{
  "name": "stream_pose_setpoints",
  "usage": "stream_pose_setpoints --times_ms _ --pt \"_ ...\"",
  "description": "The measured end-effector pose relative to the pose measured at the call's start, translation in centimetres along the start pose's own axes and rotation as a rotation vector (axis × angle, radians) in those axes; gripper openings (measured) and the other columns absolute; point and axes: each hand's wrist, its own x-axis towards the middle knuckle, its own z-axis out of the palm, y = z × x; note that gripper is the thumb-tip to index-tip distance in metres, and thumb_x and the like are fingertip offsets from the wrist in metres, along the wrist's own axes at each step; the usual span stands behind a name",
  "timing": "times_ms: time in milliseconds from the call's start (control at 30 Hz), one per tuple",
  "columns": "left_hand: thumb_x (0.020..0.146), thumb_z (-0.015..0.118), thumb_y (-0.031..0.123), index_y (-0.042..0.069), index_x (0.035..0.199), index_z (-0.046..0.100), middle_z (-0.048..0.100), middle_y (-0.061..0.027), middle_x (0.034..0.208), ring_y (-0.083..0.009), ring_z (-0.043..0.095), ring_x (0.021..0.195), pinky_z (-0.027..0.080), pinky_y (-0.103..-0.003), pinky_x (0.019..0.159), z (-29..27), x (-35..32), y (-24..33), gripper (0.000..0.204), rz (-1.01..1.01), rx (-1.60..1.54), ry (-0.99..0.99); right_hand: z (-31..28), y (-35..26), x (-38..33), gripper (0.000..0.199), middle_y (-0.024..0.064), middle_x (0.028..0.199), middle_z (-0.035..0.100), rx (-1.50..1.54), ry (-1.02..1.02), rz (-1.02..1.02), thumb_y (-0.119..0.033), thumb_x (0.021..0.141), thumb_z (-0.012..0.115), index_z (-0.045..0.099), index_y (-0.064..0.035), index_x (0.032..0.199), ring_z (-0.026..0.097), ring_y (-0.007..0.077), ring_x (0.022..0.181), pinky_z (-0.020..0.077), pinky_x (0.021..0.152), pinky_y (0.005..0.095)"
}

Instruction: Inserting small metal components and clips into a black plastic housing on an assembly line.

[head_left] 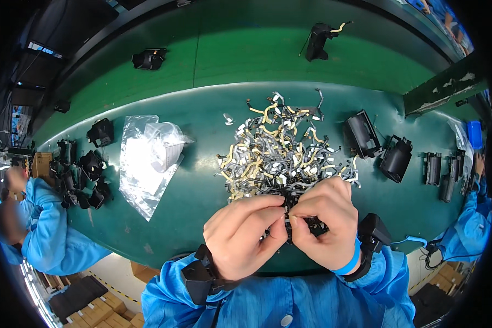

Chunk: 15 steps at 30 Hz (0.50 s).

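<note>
My left hand [245,234] and my right hand [328,224] meet at the near edge of a large heap of short cable harnesses [273,150]. Both are closed in a pinch, thumb against forefinger, with the fingertips almost touching. A tiny pale bit shows between them, too small and too covered to name. Grey and yellow wires with white and black connectors make up the heap, tangled together on the green table [202,202]. Some dark pieces lie under and behind my fingers, partly hidden by them.
Clear plastic bags [150,158] lie left of the heap. Black plastic housings stand in a cluster [85,175] farther left and as larger pieces [362,134] on the right. A green metal post [445,90] rises at the far right. People in blue sleeves sit at both sides.
</note>
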Motion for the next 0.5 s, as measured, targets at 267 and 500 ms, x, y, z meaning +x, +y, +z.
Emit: stream_pose_setpoints --times_ms 267,500 --pt "0.072 0.067 -0.003 0.004 0.082 0.065 0.067 -0.0094 0.101 -0.028 0.063 0.089 0.05 -0.035 0.079 -5.8 2.8 -2.3 0.013 -0.144 0.472 0.466 -0.6 -0.1 -0.3 0.018 0.004 0.076 0.06 0.079 0.071 0.045 0.003 0.064 0.067 0.062 -0.0079 0.077 0.053 0.023 0.075 0.0375 0.076 0.034" --pt "0.079 0.069 0.005 0.005 0.084 0.066 0.063 -0.0107 0.108 -0.0275 0.056 0.1 0.042 -0.037 0.089 -8.1 2.3 -5.5 0.006 -0.213 0.756 0.469 -0.4 0.0 -0.7 0.009 0.0076 0.08 0.06 0.127 0.072 0.102 -0.001 0.071 0.064 0.058 -0.0052 0.076 0.051 0.0251 0.077 0.0375 0.076 0.0351"
